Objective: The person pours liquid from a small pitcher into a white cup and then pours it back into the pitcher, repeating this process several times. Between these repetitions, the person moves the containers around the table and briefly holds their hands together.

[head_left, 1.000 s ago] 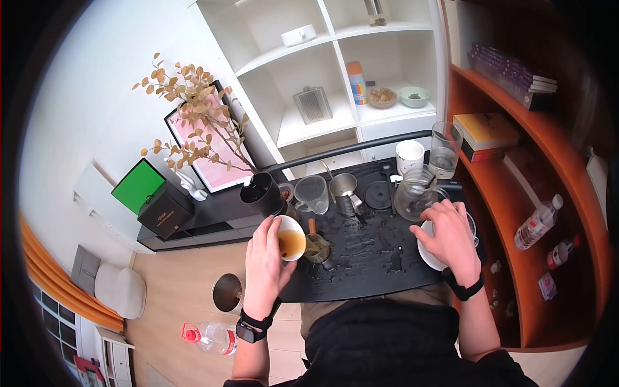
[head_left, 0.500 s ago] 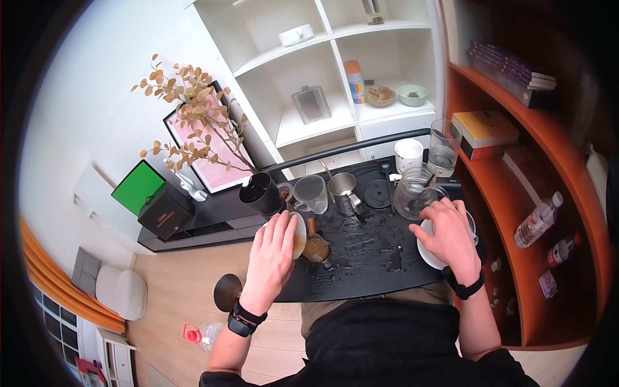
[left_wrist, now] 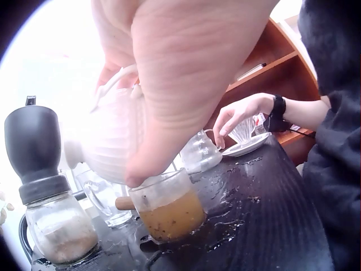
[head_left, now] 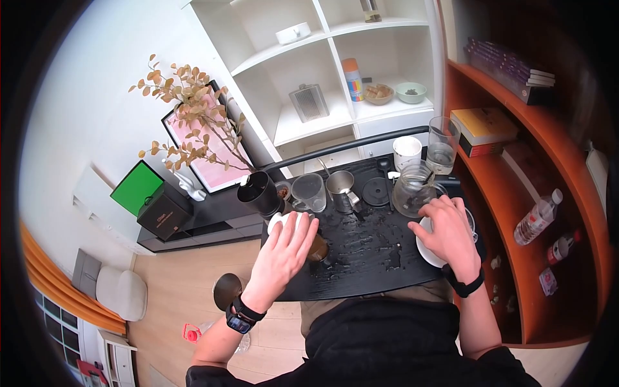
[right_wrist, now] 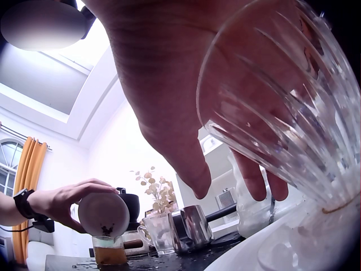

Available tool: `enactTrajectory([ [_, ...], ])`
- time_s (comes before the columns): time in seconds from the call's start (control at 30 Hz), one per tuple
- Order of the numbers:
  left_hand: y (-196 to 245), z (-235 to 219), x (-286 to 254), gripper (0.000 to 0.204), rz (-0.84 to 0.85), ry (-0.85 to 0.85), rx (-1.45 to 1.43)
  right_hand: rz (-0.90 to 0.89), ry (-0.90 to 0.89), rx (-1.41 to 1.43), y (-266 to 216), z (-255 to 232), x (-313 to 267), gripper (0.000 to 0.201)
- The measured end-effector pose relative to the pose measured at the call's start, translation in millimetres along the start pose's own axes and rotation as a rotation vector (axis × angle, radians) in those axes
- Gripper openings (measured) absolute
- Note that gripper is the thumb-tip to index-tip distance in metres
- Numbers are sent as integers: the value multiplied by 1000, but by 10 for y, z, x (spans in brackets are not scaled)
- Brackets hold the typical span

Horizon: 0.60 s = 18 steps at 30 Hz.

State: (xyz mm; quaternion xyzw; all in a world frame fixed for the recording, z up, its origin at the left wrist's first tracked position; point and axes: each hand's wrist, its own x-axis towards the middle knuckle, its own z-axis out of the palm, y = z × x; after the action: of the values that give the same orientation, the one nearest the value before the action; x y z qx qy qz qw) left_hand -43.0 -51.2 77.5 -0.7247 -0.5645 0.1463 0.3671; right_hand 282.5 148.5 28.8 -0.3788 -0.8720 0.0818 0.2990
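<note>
The left hand grips a tipped white ceramic cup over a tea-filled glass pitcher, while the right hand clasps a ribbed clear glass dripper.

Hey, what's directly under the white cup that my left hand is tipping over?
A small glass pitcher with a wooden handle sits under the white cup, part full of amber liquid with dark specks. Your left hand hides the pitcher in the head view.
</note>
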Motion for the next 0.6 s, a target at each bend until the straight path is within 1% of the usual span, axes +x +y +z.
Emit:
enactTrajectory([
  [0.13, -1, -14, -3, 80, -16, -3, -50, 4, -1, 1, 4, -3, -7, 35],
  [0.2, -49, -18, -39, 110, -142, 7, -402, 6, -12, 7, -4, -13, 1, 35],
  [0.23, -71, -36, -50, 110, -141, 8, -401, 7, -11, 7, -3, -13, 4, 35],
  [0.3, -112, -72, -88, 113, -285, 114, -664, 5, -8, 0, -3, -8, 0, 35],
  [0.33, -142, -5, -111, 124, -298, 174, -685, 5, -8, 0, 0, -6, -1, 35],
  [0.37, -133, 38, -116, 124, -298, 173, -686, -2, -3, -11, 4, -5, -2, 35],
  [0.43, -121, 72, -107, 122, -415, 286, -769, -18, 0, -21, 0, -2, 0, 35],
  [0.47, -121, 81, -87, 121, -448, 338, -769, -5, -5, -13, -3, -3, -1, 35],
  [0.5, -117, 71, -68, 121, -455, 340, -766, 6, -8, -6, -6, -4, 5, 35],
  [0.57, -105, 27, -21, 118, -486, 471, -867, 5, -10, -7, -17, -6, 2, 35],
  [0.6, -103, -5, 20, 116, -493, 517, -873, 11, -10, -8, -17, -11, 3, 35],
])
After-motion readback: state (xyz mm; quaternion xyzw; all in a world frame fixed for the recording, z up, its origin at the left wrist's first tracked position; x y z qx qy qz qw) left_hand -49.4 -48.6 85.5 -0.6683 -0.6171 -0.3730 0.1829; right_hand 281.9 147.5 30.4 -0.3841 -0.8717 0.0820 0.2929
